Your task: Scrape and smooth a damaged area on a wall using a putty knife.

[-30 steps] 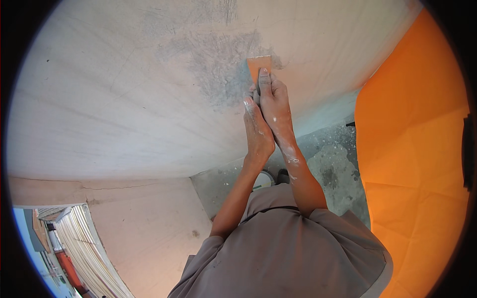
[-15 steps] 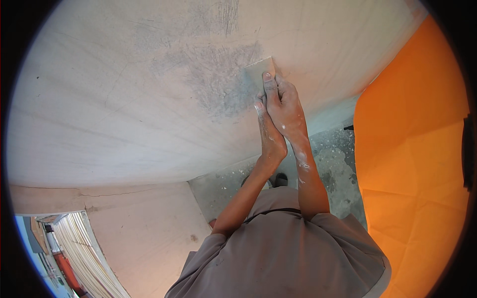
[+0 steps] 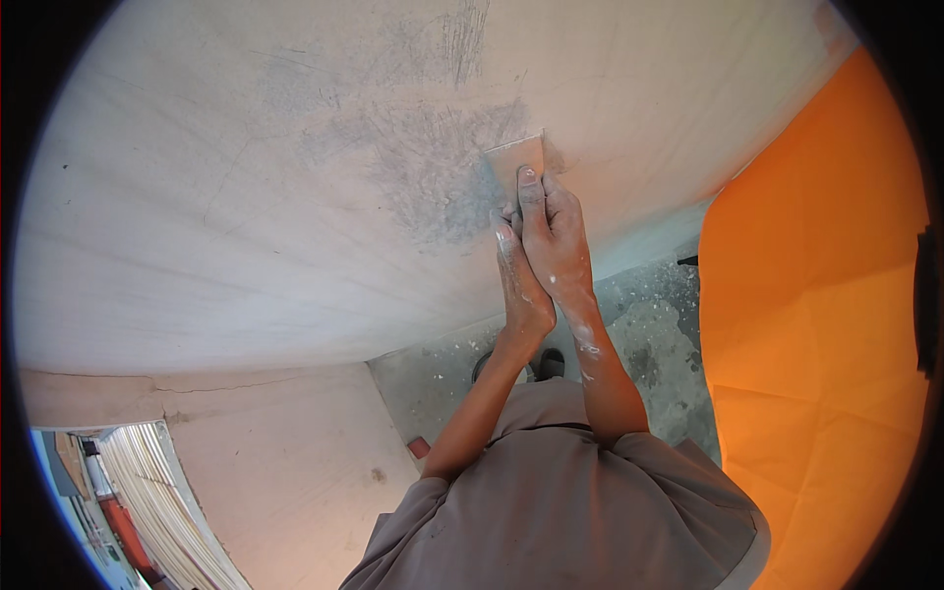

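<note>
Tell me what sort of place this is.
Probably a room under renovation: a pale wall with a rough grey patch, a flat scraper in the right hand, and a white-spotted concrete floor.

The wall (image 3: 246,226) is off-white, scratchily patched with grey. The flat scraper (image 3: 517,160) is pale tan; the left hand (image 3: 522,285) and right hand (image 3: 559,236) are smeared white. The shirt (image 3: 560,511) is plain taupe, the sheet (image 3: 806,295) solid orange, the concrete floor (image 3: 664,349) mottled grey, flecked white.
</note>
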`<state>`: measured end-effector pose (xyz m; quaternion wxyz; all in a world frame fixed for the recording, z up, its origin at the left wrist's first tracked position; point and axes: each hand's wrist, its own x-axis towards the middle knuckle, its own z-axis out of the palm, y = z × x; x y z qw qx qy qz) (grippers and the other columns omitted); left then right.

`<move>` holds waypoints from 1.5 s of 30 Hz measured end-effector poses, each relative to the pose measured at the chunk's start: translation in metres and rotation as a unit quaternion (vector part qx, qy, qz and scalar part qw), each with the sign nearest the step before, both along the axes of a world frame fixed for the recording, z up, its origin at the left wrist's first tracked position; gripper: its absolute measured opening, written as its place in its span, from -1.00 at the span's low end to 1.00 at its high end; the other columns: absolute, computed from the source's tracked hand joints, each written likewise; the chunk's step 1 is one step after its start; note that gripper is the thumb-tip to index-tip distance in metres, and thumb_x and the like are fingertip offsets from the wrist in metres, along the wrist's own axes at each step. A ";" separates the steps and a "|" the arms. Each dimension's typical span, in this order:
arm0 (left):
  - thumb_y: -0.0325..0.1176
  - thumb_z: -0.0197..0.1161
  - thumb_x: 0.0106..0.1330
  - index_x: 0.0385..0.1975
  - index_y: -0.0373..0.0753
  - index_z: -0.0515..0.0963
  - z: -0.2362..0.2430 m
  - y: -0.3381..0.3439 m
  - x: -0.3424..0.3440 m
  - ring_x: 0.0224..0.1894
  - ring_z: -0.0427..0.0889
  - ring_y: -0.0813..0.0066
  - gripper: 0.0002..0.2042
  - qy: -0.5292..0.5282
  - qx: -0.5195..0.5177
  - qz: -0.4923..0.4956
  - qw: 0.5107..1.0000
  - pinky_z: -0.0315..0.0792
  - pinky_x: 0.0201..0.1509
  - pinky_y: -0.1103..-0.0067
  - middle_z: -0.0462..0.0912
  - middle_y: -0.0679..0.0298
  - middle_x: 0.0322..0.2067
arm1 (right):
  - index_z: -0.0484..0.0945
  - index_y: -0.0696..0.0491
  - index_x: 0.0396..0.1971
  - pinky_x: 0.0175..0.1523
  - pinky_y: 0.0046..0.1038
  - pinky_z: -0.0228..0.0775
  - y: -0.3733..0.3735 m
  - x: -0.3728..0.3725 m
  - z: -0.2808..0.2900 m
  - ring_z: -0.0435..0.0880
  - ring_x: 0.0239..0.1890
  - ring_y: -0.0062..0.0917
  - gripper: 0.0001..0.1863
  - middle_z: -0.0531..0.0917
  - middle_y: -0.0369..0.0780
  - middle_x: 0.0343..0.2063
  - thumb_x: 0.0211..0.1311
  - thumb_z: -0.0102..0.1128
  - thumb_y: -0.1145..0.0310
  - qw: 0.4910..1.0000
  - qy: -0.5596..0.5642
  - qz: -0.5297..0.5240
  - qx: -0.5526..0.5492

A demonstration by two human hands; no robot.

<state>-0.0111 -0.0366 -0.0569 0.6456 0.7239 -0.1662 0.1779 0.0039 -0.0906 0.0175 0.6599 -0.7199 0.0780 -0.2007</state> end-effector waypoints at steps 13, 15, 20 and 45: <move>-0.27 -0.26 0.66 0.41 -0.60 0.11 0.005 0.021 0.000 0.20 0.39 -0.10 -0.48 0.015 0.094 -0.037 0.995 0.25 0.33 0.25 0.34 -0.23 0.24 | 0.41 0.07 -0.55 -0.45 -0.59 0.25 0.013 0.004 0.006 0.33 -0.61 -0.75 -0.42 0.40 -0.40 -0.70 0.65 -0.10 -0.04 0.997 -0.003 0.023 0.070; -0.11 -0.39 0.70 0.41 -0.46 0.26 0.038 0.027 -0.006 0.10 0.45 0.07 -0.43 0.045 0.080 -0.023 0.995 0.19 0.33 0.34 0.44 -0.05 0.19 | 0.41 0.06 -0.55 -0.45 -0.59 0.25 0.016 0.002 0.014 0.33 -0.60 -0.75 -0.42 0.41 -0.40 -0.70 0.65 -0.10 -0.05 0.996 0.003 0.022 0.089; -0.13 -0.40 0.71 0.26 -0.44 0.40 0.068 0.045 -0.004 -0.03 0.51 0.04 -0.46 -0.001 0.121 -0.012 0.993 0.35 0.11 0.33 0.55 -0.08 -0.01 | 0.43 0.05 -0.56 -0.44 -0.59 0.24 0.027 0.001 0.026 0.34 -0.57 -0.75 -0.41 0.43 -0.40 -0.68 0.65 -0.10 -0.07 0.990 -0.001 0.011 0.141; 0.00 -0.46 0.69 0.05 -0.47 0.49 0.103 0.040 -0.004 -0.07 0.49 -0.06 -0.37 0.101 0.027 -0.065 0.992 0.33 0.15 0.26 0.55 -0.13 -0.11 | 0.51 0.10 -0.50 -0.36 -0.54 0.32 0.025 0.002 0.036 0.37 -0.55 -0.71 -0.38 0.42 -0.39 -0.67 0.65 -0.14 -0.09 0.979 0.003 0.009 0.204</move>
